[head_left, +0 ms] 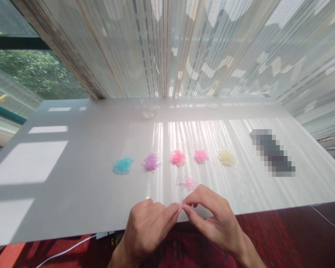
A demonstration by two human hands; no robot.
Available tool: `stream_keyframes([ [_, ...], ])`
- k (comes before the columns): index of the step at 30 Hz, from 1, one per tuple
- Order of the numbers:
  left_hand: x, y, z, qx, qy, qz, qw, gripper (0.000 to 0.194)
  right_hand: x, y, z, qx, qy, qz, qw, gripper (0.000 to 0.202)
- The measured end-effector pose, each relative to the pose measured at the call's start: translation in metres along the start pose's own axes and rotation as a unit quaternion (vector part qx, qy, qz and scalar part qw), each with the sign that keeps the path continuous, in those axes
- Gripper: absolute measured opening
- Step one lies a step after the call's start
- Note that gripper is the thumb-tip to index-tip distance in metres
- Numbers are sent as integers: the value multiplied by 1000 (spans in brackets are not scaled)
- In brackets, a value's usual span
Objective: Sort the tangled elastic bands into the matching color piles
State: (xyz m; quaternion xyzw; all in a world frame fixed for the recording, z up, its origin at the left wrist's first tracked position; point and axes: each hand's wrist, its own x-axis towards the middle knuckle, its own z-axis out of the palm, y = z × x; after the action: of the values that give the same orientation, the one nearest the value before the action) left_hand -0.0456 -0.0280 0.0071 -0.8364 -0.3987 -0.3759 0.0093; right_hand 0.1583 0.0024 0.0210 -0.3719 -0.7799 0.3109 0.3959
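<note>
At the table's front edge, my left hand (153, 221) and my right hand (216, 216) meet fingertip to fingertip. Thumb and forefinger are closed in a pinch on each; whatever lies between them is too small to make out. Just beyond is a small mixed pile of pink and pale thin bands (187, 183). Farther back, small heaps of what look like thin elastic bands form a row: blue bands (123, 165), purple bands (152, 162), coral-pink bands (178, 158), pink bands (201, 156) and pale yellow bands (226, 158).
A clear round bowl (149, 109) stands toward the back of the white table (95, 201), with a flat clear disc (212, 105) to its right. On the right lies a dark, blurred-out oblong object (273, 152). Striped curtains (167, 48) hang behind. A white cable (67, 251) runs below the front edge.
</note>
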Motion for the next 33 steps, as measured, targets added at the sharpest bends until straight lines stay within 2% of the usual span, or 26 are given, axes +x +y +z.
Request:
stream_keyframes([
  [2,-3,-1,3,-12,1,-18,1000,11,0,2,0,0,2,5,1000,7],
  [4,-5,-1,7,-39,8,-69,997,8,-1,4,-1,4,5,5,1000,9],
  [7,-5,-1,13,-85,19,-153,984,22,-2,9,-3,15,21,9,1000,10],
  [9,-2,0,16,-108,14,-176,978,20,-4,12,-3,28,31,17,999,11],
  [15,5,0,26,-168,17,-192,967,6,-7,23,4,65,48,33,996,12],
  [20,5,-1,27,-192,15,-220,956,10,-7,27,5,105,63,13,992,20],
  [24,6,0,28,-196,16,-215,957,8,-7,28,3,123,65,16,990,20],
  [33,6,-1,29,-185,26,-220,957,8,-10,31,4,111,69,29,991,13],
])
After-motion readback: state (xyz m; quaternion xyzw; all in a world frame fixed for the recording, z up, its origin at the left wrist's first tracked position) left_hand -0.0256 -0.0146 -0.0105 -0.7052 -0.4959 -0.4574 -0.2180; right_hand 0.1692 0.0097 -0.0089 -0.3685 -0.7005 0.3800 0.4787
